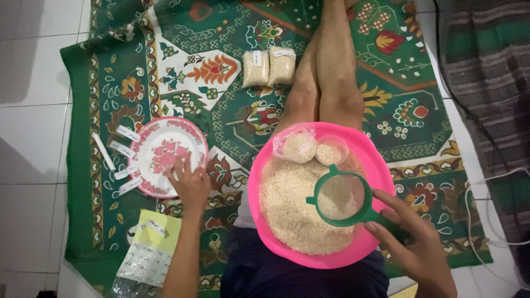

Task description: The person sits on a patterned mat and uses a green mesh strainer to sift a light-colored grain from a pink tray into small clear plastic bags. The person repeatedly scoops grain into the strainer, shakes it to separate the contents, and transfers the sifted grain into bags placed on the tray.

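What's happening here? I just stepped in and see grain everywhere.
A person sits on a patterned rug with a pink basin of pale grain on their lap. The right hand holds a green sieve over the grain. The left hand touches a floral plate ringed by paper labels. Two filled bags lie ahead.

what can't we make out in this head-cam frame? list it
- Sieve handle, head view: hidden inside the right hand.
- Left hand fingertips on the floral plate: too blurred to tell whether they hold one of the paper labels.
- Writing on the labels and on the two filled bags: too small.
- Pink basin bottom: covered by rice.
- Sheet in plastic: partly hidden behind the left forearm.
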